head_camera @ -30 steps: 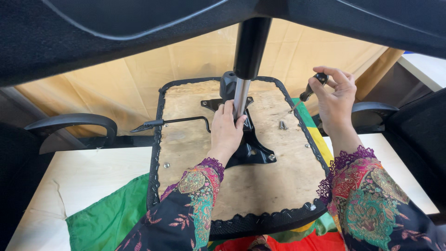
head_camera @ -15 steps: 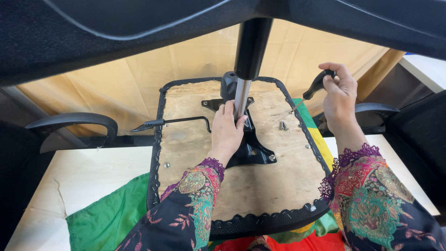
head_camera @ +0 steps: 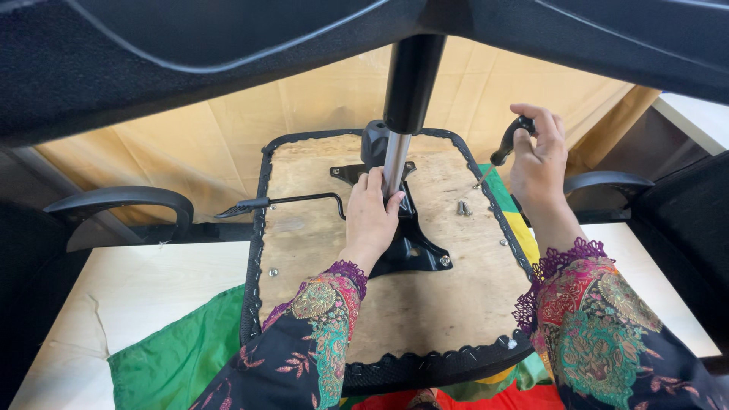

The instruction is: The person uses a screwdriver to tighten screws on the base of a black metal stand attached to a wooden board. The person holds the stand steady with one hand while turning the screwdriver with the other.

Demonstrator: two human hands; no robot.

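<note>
Gripping the gas cylinder, left hand hides its base; right hand clutches a half-hidden tool.

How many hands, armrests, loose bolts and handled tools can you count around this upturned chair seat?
Hands: 2, left hand and right hand
Armrests: 2
Loose bolts: 2
Handled tools: 1
Total: 7

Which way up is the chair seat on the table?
Upside down: the chair seat shows its bare wooden underside with the black mounting plate, where the left hand rests.
</note>
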